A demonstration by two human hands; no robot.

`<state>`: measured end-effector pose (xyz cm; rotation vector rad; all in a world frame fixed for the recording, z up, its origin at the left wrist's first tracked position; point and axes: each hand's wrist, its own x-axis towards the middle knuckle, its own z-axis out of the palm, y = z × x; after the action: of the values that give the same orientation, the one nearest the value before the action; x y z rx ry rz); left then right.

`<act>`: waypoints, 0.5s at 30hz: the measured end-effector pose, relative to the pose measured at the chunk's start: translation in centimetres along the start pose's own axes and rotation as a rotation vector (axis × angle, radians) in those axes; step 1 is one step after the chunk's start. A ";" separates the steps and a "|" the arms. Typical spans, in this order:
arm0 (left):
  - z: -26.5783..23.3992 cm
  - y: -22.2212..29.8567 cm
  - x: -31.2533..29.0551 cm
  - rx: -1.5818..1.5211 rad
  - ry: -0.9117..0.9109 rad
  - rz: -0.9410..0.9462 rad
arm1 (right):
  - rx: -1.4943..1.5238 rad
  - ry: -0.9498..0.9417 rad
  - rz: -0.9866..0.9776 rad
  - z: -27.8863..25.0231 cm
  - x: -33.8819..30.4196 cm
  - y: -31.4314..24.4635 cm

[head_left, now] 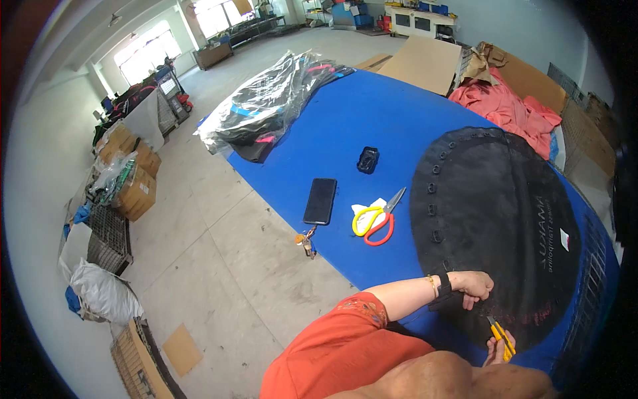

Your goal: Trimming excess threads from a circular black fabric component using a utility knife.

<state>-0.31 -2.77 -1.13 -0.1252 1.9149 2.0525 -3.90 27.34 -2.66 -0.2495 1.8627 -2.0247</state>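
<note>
A round black trampoline mat point(488, 213) with printed lettering and small loops along its rim lies on the blue table point(319, 153). Over its near part, my left hand point(474, 286) is closed with curled fingers; what they hold, if anything, is too small to make out. My right hand point(493, 352) grips a yellow utility knife point(503, 340), its blade pointing up toward the left hand, close above the mat. Pinkish marks point(531, 315) show on the mat beside the hands. A small white label point(565, 239) lies toward the mat's right side.
Left of the mat lie scissors point(376, 220) with yellow and red handles, a dark phone point(320, 201) and a small black tray point(367, 160). A plastic-wrapped bundle point(266, 106) covers the far left table corner. Pink cloth point(508, 106) and cardboard point(420, 64) stand beyond; boxes point(136, 189) line the left wall.
</note>
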 end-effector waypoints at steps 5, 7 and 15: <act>-0.1 -0.6 0.6 0.024 -0.029 -0.014 | -0.017 -0.001 0.008 0.5 -0.3 -0.7; -0.2 -0.8 0.7 0.030 -0.024 -0.021 | -0.024 0.015 0.019 0.7 -0.2 -0.7; -0.2 -0.7 0.6 0.012 -0.023 -0.025 | 0.023 -0.024 -0.006 0.5 -0.3 -0.6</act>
<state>-0.70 -2.84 -2.00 -0.1214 1.9020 2.0175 -3.49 27.00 -1.99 -0.2718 1.8257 -2.0366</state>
